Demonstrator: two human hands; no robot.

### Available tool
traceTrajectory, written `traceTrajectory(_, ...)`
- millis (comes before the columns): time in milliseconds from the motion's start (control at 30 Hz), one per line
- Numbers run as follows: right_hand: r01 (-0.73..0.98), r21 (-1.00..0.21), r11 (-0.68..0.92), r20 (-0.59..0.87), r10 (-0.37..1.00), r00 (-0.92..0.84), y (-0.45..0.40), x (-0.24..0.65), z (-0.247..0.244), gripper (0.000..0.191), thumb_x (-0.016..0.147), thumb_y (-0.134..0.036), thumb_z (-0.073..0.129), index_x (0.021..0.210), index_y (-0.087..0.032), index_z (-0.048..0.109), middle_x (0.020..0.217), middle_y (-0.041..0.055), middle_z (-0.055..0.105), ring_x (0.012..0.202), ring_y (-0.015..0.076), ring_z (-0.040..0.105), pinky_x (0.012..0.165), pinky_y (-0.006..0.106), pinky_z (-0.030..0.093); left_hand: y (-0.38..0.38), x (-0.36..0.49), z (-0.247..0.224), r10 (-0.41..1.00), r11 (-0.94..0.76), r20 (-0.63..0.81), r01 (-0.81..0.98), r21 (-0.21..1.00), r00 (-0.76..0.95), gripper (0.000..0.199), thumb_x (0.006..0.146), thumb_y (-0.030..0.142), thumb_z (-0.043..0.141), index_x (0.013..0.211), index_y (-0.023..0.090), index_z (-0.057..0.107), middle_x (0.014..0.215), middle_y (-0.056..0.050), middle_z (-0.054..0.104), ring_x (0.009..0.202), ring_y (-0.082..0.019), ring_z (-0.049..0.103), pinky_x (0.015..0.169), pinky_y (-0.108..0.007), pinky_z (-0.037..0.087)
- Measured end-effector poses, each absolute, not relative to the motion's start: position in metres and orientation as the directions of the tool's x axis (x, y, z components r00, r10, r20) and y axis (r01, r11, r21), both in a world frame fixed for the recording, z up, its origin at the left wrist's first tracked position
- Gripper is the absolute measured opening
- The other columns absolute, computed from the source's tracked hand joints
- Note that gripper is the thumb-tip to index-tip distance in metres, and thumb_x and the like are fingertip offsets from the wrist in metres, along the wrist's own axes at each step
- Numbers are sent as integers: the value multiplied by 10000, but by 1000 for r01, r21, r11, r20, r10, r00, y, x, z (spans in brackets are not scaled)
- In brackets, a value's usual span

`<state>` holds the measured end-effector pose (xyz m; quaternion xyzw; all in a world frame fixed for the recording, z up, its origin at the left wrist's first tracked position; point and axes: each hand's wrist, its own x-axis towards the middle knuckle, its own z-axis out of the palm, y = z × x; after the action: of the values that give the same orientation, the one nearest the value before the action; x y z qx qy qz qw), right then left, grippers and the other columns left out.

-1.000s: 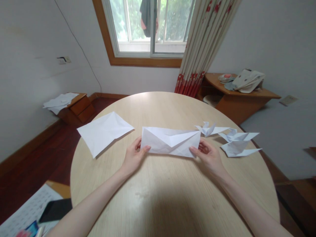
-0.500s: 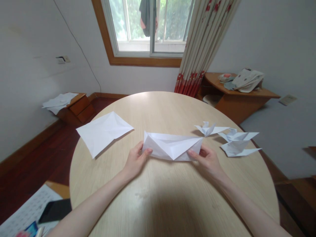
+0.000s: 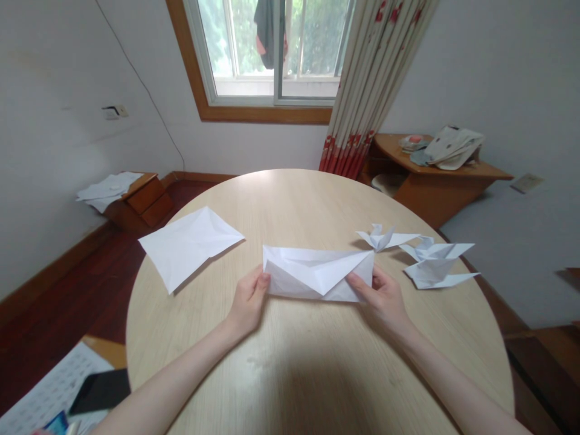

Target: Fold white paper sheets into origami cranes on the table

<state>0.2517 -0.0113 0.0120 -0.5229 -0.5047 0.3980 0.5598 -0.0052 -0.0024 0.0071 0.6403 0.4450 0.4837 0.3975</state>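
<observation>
A folded white sheet of paper (image 3: 312, 275), with a triangular flap pointing down on its front, is held by both ends above the round table (image 3: 290, 199). My left hand (image 3: 248, 299) pinches its left edge between thumb and fingers. At the right end my right hand (image 3: 383, 296) grips it, thumb on the front and fingers behind. To the left lies a creased, unfolded white sheet (image 3: 190, 248). Several folded paper birds sit at the right, among them a small one (image 3: 383, 238) and a larger one (image 3: 432, 272) nearer the edge.
At the lower left are a black phone (image 3: 100, 391) and a printed sheet (image 3: 58, 383). A wooden cabinet (image 3: 151, 199) with papers stands at the back left. Behind the table on the right, a wooden desk (image 3: 453, 175) bears a cloth bag (image 3: 455, 147), near a curtain (image 3: 362, 90).
My left thumb has slid from the paper's front to its left edge. The paper's left end has flattened slightly, and the paper sits a little lower in view.
</observation>
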Motion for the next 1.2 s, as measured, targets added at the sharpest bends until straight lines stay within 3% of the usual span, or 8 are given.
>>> traceTrajectory(233,176,-971,164,182,979,92,-16,246,11,333,764,-504,687,845,-181,671,735,29,655,629,167,575,544,252,459,-3,-1,13,946,-285,309,198,938,-101,502,953,526,382,1315,187,463,1202,-109,616,1077,-232,569,937,-369,418)
traceTrajectory(333,241,-952,189,205,978,42,-19,244,12,310,793,-491,657,824,-183,662,704,22,631,620,163,558,533,246,439,-1,-2,26,936,-292,332,269,918,-116,413,919,448,457,1251,207,510,1230,-96,601,1049,-221,583,890,-359,449)
traceTrajectory(433,303,-927,223,237,972,8,-22,243,16,293,813,-479,632,801,-187,651,689,23,630,616,166,557,528,246,430,2,-5,47,937,-311,349,420,852,-14,244,797,371,591,954,196,652,1144,-71,629,1001,-224,601,846,-329,473)
traceTrajectory(533,359,-898,256,270,963,-10,-24,242,21,280,825,-466,610,787,-190,645,689,26,640,621,172,568,534,250,431,2,-6,68,980,-171,194,623,763,31,262,746,342,633,977,226,670,1089,-34,666,804,-194,638,743,-317,478)
traceTrajectory(667,399,-871,287,298,954,-36,-27,241,22,261,841,-443,587,784,-193,637,670,19,627,596,163,555,516,247,417,0,-2,83,994,-98,17,791,604,110,294,728,442,681,944,245,714,977,-30,717,876,-254,650,744,-330,456)
traceTrajectory(967,444,-815,373,365,925,-107,-30,242,24,246,870,-415,552,770,-198,613,637,3,603,564,150,543,513,244,408,3,10,90,996,-57,-29,889,454,79,282,755,500,669,901,267,732,857,-40,720,833,-269,654,664,-316,413)
traceTrajectory(1200,473,-772,425,375,905,-202,-33,239,25,244,904,-392,512,805,-199,624,689,20,648,598,157,581,565,254,437,2,17,87,983,-185,99,857,480,156,234,814,303,632,1029,220,591,865,-15,686,804,-221,647,685,-297,434)
